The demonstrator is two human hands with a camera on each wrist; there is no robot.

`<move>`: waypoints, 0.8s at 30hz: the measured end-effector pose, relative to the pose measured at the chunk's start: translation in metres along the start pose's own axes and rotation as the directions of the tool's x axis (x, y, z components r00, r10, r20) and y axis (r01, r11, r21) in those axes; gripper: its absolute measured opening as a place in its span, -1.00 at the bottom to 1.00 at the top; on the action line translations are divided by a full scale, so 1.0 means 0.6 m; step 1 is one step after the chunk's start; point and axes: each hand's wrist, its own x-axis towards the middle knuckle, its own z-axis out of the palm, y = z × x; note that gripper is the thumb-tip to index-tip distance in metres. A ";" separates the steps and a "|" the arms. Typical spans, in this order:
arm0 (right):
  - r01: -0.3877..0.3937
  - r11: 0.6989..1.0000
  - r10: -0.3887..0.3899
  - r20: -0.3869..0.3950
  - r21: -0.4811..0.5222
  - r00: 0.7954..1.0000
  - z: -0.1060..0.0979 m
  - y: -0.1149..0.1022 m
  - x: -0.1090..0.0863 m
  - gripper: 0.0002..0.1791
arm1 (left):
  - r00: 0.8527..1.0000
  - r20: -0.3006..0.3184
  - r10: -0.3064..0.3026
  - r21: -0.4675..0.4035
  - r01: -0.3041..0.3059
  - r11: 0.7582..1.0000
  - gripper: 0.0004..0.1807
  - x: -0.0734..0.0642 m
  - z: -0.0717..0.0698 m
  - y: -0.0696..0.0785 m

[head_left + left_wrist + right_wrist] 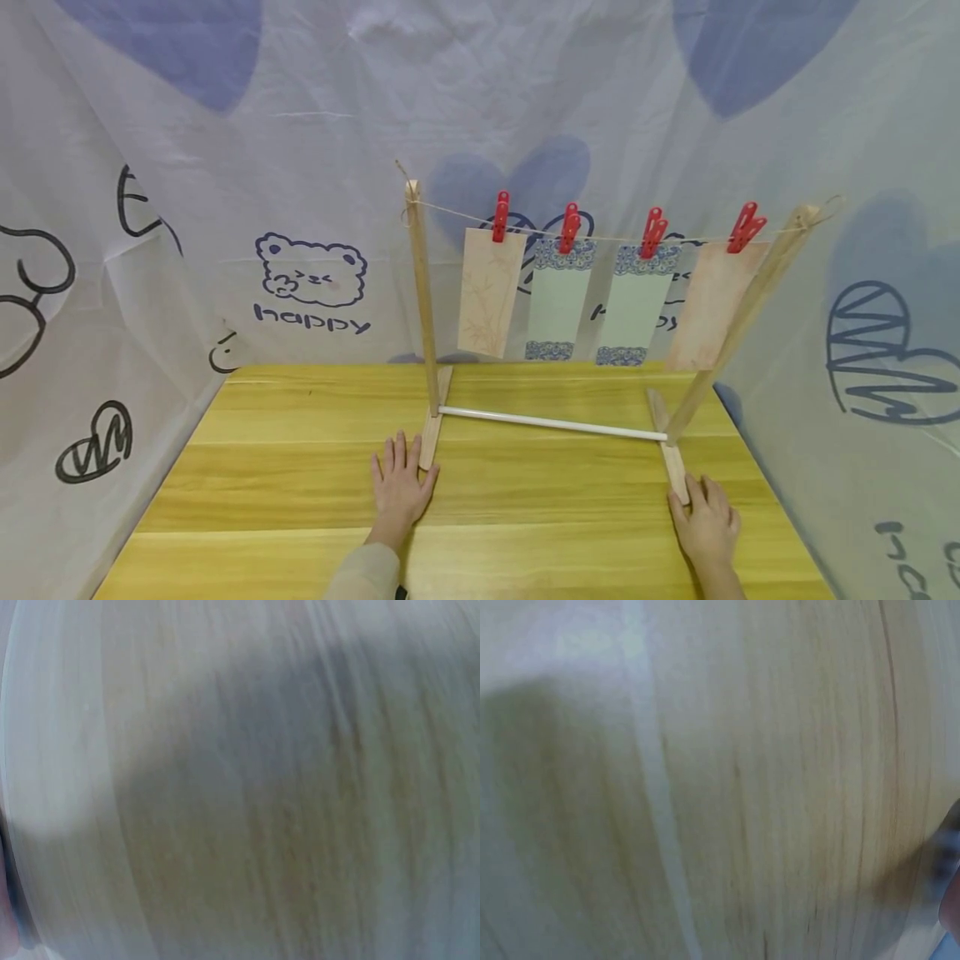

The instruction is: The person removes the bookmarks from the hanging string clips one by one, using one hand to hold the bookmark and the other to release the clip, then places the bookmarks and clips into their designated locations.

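Observation:
A small wooden clothesline stand point(425, 300) is on the table, with a twine line point(615, 237) tied between its two posts. Four paper cards hang from it by red clothespins point(570, 227): two pinkish-beige, such as the bamboo-patterned card point(491, 292), and two pale green with blue floral borders, like this bordered card point(635, 304). My left hand point(400, 492) lies flat, fingers spread, its thumb by the near end of the left wooden foot point(432, 429). My right hand point(707, 525) holds the near end of the right wooden foot point(672, 467) between thumb and fingers.
A white rod point(551, 423) joins the posts low down. The wood-grain table point(300, 483) is enclosed by a printed fabric sheet point(315, 150) at the back and sides. Both wrist views show mostly blurred tabletop point(225, 825) with shadows.

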 end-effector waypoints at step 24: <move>0.028 0.999 -0.028 -0.013 0.025 1.000 0.013 -0.010 0.018 -0.46 | 1.000 0.005 -0.029 -0.007 0.029 1.000 -0.29 -0.004 -0.009 -0.011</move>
